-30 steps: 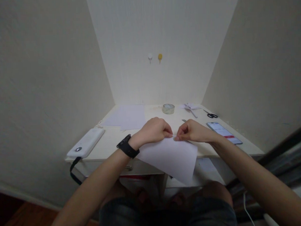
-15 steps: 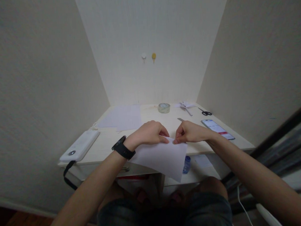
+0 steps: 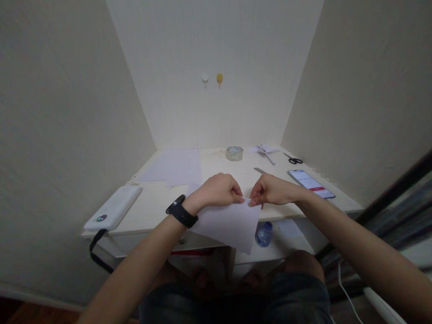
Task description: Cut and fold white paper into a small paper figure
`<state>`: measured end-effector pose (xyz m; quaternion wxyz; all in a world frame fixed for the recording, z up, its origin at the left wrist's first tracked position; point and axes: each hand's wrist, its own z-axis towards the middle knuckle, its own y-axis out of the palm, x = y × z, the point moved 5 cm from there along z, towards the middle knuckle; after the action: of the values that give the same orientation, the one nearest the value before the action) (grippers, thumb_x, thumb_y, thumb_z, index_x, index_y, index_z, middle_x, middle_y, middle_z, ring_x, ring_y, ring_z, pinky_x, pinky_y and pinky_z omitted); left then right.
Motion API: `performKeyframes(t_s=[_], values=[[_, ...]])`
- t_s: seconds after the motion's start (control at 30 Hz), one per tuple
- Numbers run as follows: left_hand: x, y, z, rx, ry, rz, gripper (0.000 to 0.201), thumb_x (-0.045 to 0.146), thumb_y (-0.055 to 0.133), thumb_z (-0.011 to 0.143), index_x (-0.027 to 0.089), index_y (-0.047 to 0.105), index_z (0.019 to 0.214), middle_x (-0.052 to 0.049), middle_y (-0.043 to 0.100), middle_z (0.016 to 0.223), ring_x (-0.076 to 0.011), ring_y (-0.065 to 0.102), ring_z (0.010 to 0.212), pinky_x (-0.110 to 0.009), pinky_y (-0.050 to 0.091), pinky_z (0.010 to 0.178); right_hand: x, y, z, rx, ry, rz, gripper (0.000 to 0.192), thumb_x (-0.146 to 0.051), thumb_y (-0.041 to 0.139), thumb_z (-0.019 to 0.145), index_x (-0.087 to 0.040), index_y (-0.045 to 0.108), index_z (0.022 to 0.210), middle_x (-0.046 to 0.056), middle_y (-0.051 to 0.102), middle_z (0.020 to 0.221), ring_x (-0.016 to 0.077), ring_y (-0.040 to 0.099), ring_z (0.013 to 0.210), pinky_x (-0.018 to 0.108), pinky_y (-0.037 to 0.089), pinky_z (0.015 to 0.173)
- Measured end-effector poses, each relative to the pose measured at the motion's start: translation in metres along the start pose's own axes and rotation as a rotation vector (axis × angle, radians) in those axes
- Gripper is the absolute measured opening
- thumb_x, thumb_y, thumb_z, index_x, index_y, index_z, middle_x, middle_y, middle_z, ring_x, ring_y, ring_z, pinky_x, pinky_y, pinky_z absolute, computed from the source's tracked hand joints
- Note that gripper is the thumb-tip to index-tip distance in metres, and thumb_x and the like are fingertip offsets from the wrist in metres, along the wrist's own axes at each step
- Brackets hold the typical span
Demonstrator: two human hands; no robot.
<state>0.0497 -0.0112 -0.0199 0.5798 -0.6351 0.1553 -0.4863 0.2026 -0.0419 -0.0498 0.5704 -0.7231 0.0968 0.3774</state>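
A white sheet of paper (image 3: pixel 229 224) hangs slanted over the front edge of the desk, its lower corner pointing down past the desktop. My left hand (image 3: pixel 222 189), below a black wristwatch, pinches the paper's top edge. Close to its right, my right hand (image 3: pixel 270 189) pinches the same edge near the right corner, thumb in front. A thin strip along that edge shows between the two hands. Just behind my right hand the tip of a flat grey blade or ruler (image 3: pixel 259 170) sticks out; the rest of it is hidden.
On the white desk (image 3: pixel 216 167) lie loose paper sheets (image 3: pixel 182 165), a tape roll (image 3: pixel 234 153), a paper pinwheel (image 3: pixel 263 151), black-handled scissors (image 3: pixel 294 160), a phone (image 3: pixel 311 183) and a white strapped device (image 3: pixel 113 209). A plastic bottle (image 3: pixel 264 236) stands on the shelf below.
The paper's right corner has shifted left and its lower corner has risen slightly, so more of the bottle shows. Both hands keep their pinch on the edge.
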Motion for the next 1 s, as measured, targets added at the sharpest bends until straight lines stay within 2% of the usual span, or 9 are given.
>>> performKeyframes(t_s=[0.13,0.27,0.37,0.43,0.5,0.57,0.7,0.87,1.0], values=[[-0.004,0.001,0.002,-0.012,-0.009,0.001,0.009,0.028,0.075,0.073,0.021,0.08,0.075,-0.005,0.075,0.07,-0.0169,0.064,0.064,-0.025,0.04,0.057,-0.005,0.001,-0.003,0.026,0.027,0.032,0.023,-0.04,0.073,0.074,-0.018,0.079,0.074,0.002,0.072,0.064,0.0145,0.061,0.059,0.026,0.045,0.058],[-0.022,-0.008,0.0,-0.012,-0.064,-0.053,0.011,0.027,0.073,0.073,0.019,0.08,0.074,-0.005,0.075,0.07,-0.0169,0.064,0.064,-0.025,0.041,0.059,-0.004,-0.008,-0.014,0.084,0.062,0.032,0.015,-0.031,0.07,0.072,-0.019,0.076,0.067,0.002,0.071,0.061,0.0157,0.064,0.059,0.027,0.047,0.058],[-0.032,-0.015,-0.004,0.018,-0.074,-0.15,0.012,0.027,0.073,0.072,0.018,0.08,0.074,-0.006,0.075,0.071,-0.0176,0.064,0.065,-0.026,0.042,0.061,0.001,-0.023,-0.022,0.243,0.078,-0.004,0.015,-0.028,0.067,0.073,-0.019,0.075,0.065,0.004,0.072,0.062,0.0172,0.064,0.06,0.028,0.049,0.059],[-0.03,-0.017,-0.005,0.045,-0.066,-0.2,0.013,0.028,0.073,0.072,0.017,0.08,0.075,-0.006,0.075,0.072,-0.018,0.064,0.066,-0.027,0.043,0.061,-0.001,-0.03,-0.024,0.382,0.033,-0.019,0.017,-0.034,0.068,0.076,-0.019,0.076,0.074,0.006,0.075,0.074,0.0197,0.067,0.069,0.03,0.051,0.066],[-0.022,-0.019,-0.004,0.075,-0.061,-0.209,0.014,0.028,0.073,0.072,0.017,0.08,0.076,-0.006,0.075,0.071,-0.0178,0.064,0.067,-0.027,0.042,0.061,-0.008,-0.029,-0.021,0.452,-0.056,-0.016,0.025,-0.04,0.07,0.077,-0.019,0.078,0.088,0.008,0.077,0.09,0.0216,0.068,0.08,0.032,0.051,0.074],[-0.013,-0.02,-0.003,0.091,-0.05,-0.2,0.015,0.028,0.071,0.074,0.017,0.081,0.077,-0.005,0.075,0.071,-0.0173,0.063,0.067,-0.026,0.042,0.061,-0.014,-0.022,-0.013,0.431,-0.103,-0.017,0.03,-0.045,0.069,0.079,-0.019,0.078,0.092,0.008,0.077,0.092,0.0215,0.067,0.081,0.031,0.05,0.073],[-0.007,-0.031,-0.001,0.084,-0.022,-0.151,0.016,0.029,0.069,0.077,0.018,0.081,0.08,-0.005,0.075,0.074,-0.0167,0.062,0.068,-0.026,0.042,0.062,-0.011,-0.022,-0.003,0.414,-0.062,-0.022,0.036,-0.048,0.063,0.082,-0.016,0.076,0.073,0.005,0.069,0.066,0.0169,0.057,0.063,0.029,0.041,0.059],[-0.033,-0.057,-0.008,0.081,-0.058,-0.057,0.015,0.027,0.069,0.076,0.018,0.08,0.078,-0.004,0.075,0.073,-0.0153,0.061,0.064,-0.026,0.04,0.061,0.005,-0.048,-0.002,0.422,-0.034,-0.051,0.038,-0.052,0.066,0.077,-0.016,0.074,0.066,0.001,0.063,0.058,0.0143,0.052,0.057,0.029,0.036,0.056],[-0.05,-0.076,-0.017,0.125,-0.101,-0.026,0.013,0.026,0.07,0.074,0.019,0.08,0.076,-0.003,0.074,0.069,-0.0153,0.061,0.062,-0.026,0.041,0.061,0.011,-0.066,-0.004,0.503,-0.023,-0.117,0.035,-0.049,0.064,0.079,-0.018,0.077,0.072,0.004,0.07,0.064,0.0195,0.062,0.062,0.031,0.044,0.06]])
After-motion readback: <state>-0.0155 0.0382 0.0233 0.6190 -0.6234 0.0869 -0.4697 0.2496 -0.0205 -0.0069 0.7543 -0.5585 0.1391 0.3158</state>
